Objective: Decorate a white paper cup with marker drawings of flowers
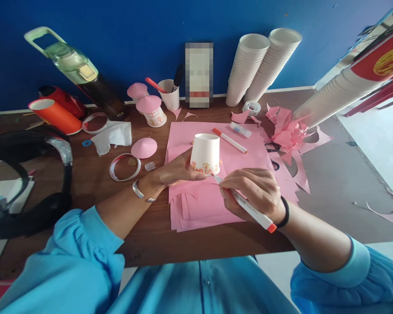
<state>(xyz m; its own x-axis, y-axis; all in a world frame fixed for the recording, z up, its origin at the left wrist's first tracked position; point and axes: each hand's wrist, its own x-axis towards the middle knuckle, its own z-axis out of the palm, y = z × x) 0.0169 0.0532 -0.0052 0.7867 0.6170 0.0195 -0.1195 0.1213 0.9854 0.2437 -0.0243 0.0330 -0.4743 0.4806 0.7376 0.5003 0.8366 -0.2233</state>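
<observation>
My left hand [180,169] is closed around the lower left side of a white paper cup [205,150], which is upside down with its closed end up. Orange and yellow flower drawings run along the cup's rim. In my right hand [253,192] is a white marker [249,207] with an orange end, its tip at the cup's lower right edge. Pink paper sheets [209,213] lie stacked beneath both hands. An orange marker cap and white barrel form a second marker [231,141] on the sheets, beside a glue stick [240,129].
Left are a pink paper cone [144,148], tape rolls [125,167], cone-topped cups [155,115] and a bottle [91,83]. Tall cup stacks [249,65] stand at the back. Scissors [274,163] and pink scraps [288,131] lie right. A cup [170,95] holds pens; headphones [62,192] lie far left.
</observation>
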